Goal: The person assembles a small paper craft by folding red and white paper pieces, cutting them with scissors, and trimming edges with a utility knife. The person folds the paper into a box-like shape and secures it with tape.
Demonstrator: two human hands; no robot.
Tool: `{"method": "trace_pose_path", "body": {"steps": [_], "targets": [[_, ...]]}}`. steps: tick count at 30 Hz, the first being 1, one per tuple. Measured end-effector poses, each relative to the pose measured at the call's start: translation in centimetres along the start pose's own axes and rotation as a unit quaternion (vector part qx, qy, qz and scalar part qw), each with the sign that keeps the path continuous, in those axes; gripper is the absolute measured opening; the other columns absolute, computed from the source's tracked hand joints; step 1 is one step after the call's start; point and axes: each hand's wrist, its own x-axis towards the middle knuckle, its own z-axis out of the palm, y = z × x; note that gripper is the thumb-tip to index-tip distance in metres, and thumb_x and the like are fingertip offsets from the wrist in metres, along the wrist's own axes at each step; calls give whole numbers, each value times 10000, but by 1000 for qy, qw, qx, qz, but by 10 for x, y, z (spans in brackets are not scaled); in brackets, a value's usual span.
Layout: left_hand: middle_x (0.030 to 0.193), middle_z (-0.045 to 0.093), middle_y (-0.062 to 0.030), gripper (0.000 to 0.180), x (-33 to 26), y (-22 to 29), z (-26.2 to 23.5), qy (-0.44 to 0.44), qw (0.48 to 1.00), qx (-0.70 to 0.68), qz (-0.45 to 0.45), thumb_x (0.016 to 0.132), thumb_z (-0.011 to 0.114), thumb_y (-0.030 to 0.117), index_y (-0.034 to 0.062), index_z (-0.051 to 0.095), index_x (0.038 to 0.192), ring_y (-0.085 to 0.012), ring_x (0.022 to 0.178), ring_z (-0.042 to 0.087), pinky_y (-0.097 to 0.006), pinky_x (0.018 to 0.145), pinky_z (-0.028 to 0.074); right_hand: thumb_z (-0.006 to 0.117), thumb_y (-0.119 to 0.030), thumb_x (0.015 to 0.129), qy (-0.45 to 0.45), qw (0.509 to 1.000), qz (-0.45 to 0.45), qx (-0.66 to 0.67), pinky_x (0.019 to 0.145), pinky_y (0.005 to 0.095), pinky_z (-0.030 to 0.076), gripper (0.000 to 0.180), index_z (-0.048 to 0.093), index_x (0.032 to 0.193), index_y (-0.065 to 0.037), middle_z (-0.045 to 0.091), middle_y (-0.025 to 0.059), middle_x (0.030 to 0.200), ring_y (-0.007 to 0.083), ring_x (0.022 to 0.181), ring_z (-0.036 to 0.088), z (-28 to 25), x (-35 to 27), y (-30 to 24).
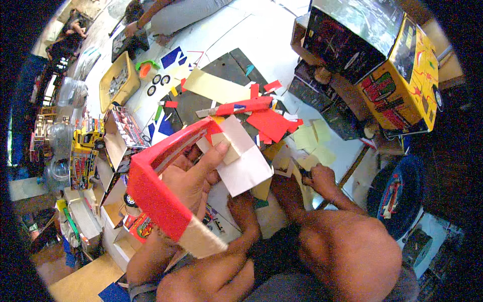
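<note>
My left hand (193, 181) is closed around a red open-frame toy truck cab (157, 194) with a bare pale corner. Under its thumb is a piece of white card (251, 168), with a smaller cream piece lying over it. Lower right of the card, my right hand (322, 182) grips a slim dark-handled tool (305, 172). Its thin tip points up and left toward a pale scrap; the tool's exact kind is unclear. Beyond both hands lie red paper cut-offs (269, 126) and a long pale yellow strip (216, 86).
A large yellow toy truck (402, 85) stands at the right. More toy trucks (85, 151) line the left, near a yellow tray (106, 95). Small black wheels (157, 79) lie on the white floor. Another person's arm (151, 14) is at the far side.
</note>
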Motion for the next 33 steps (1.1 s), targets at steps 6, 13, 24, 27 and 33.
{"method": "trace_pose_path", "body": {"steps": [6, 13, 24, 27, 33], "targets": [[1151, 683, -109, 387, -5, 16, 8, -19, 998, 3, -63, 931, 715, 104, 39, 540, 1270, -243, 1036, 704, -413, 892, 606, 726, -375, 844, -132, 912, 72, 380, 771, 400, 550, 345, 756, 951, -48, 741, 110, 931, 224, 804, 701, -59, -50, 27], [1206, 660, -92, 399, 1, 7, 21, -26, 997, -10, -74, 940, 707, 111, 57, 524, 1290, -219, 1088, 681, -418, 944, 586, 718, -294, 882, -162, 472, 6, 867, 964, 381, 476, 239, 646, 1035, -125, 682, 74, 1187, 190, 1105, 598, -77, -99, -9], [870, 634, 28, 315, -4, -19, 34, 101, 991, 81, 26, 881, 800, 101, 60, 608, 1126, -17, 666, 509, -176, 533, 369, 711, -232, 946, -106, 540, -152, 821, 788, 323, 539, 431, 452, 1270, -114, 689, 197, 1177, 201, 979, 682, -171, -59, -82], [838, 624, 44, 304, -4, -18, 29, 97, 990, 84, 52, 886, 799, 101, 64, 602, 1115, -15, 648, 510, -171, 536, 377, 734, -107, 917, -50, 619, -130, 773, 761, 321, 565, 475, 390, 1243, -90, 716, 204, 1072, 197, 910, 707, -181, -58, -104], [864, 633, 21, 304, -3, -21, 29, 67, 977, 146, 141, 884, 787, 50, 57, 593, 1118, -33, 712, 546, -198, 609, 435, 770, -59, 886, -9, 703, -170, 690, 830, 338, 562, 538, 329, 1192, -90, 725, 180, 1053, 201, 976, 698, -174, -58, -122]]}}
